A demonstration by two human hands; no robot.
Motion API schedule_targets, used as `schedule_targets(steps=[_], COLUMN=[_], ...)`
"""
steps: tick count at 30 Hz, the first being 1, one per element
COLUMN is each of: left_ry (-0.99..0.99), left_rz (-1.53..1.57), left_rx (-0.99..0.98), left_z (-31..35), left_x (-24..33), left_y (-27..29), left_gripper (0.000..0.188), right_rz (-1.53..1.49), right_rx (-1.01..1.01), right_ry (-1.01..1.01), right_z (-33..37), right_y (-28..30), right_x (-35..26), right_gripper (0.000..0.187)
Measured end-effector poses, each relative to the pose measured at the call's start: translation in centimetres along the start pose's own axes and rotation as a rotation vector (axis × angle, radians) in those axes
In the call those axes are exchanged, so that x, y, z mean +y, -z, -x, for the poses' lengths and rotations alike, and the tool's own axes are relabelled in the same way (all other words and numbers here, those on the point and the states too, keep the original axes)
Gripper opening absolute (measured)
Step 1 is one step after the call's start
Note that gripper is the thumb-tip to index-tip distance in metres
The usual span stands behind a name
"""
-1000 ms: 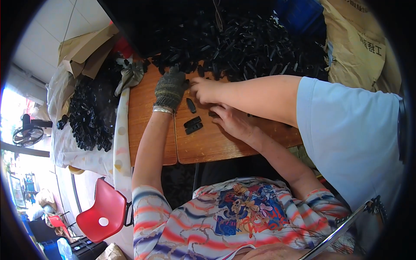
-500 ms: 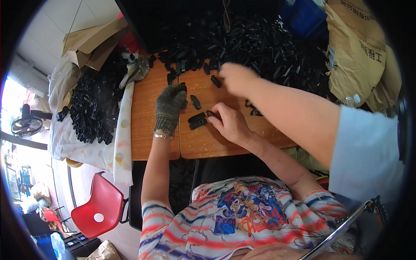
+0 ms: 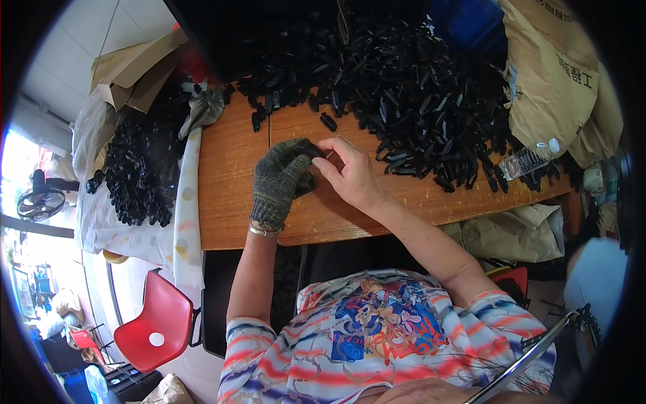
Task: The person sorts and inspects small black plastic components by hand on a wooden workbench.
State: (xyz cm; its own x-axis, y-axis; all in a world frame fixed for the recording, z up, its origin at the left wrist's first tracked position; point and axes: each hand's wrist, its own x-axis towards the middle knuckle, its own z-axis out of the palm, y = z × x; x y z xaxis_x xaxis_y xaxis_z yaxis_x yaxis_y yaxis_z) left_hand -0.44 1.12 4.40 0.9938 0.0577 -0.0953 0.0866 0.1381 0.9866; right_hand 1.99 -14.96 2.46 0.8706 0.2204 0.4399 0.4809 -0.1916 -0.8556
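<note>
Wooden table point(image 3: 225, 168): black piece point(image 3: 317, 154) clamped between gloved left fingers point(image 3: 293, 166) and right fingers point(image 3: 328, 170).

From the wearer's head, the left of two side-by-side cameras looks down past the shirt point(image 3: 387, 330) at the left hand point(image 3: 276, 183) and right hand point(image 3: 354, 176), close by over the table point(image 3: 229, 182), its wide lens, I notice, reaching the red chair point(image 3: 155, 322) and bending straight edges toward the rim

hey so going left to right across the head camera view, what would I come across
Fan, smaller pile of black pieces, gloved left hand, bare right hand, clear plastic bottle.
</note>
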Motion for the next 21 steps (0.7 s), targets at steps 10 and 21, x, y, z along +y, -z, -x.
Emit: schedule_targets(steps=[10,21], left_ry=[-0.123,-0.382], left_rz=[-0.135,-0.356], left_rx=[0.022,-0.030], left_z=[0.7,0.3], left_x=[-2.5,-2.6], left_y=[-1.4,-2.0], left_gripper=[0.027,0.019], right_rz=[0.235,0.106], right_rx=[0.025,-0.077], right_ry=[0.150,-0.054], right_z=[1.1,2.8], right_y=[0.0,-1.5], right_x=[0.7,0.9], right_gripper=[0.028,0.037])
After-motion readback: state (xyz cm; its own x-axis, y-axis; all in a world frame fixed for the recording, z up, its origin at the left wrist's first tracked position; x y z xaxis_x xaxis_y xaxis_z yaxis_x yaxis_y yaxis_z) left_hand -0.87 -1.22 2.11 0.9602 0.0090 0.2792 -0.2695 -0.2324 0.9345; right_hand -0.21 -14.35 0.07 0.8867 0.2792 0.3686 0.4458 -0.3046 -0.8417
